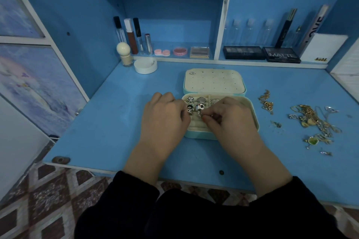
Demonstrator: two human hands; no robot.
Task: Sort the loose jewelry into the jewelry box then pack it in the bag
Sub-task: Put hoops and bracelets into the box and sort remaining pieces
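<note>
A small silver ring sits pinched between the thumb and forefinger of the right hand, held just over the cream padded ring rolls in the left part of the mint-green jewelry box. It is too small to tell which way its band faces. A free stretch of roll lies directly below and slightly nearer the person than the pinch, so the coming move looks like a short push straight down. Other silver rings already stand seated just beyond it.

The left hand rests at the box's left rim with its fingers curled inward towards those rings. Its fingertips are hidden, so I cannot tell whether it grips anything.

The box's long axis runs left to right across the blue desk, and its perforated cream lid lies open on the far side. The tangled pile of gold chains and pendants lies well to the right, nearer the right hand. No bag is in view.
</note>
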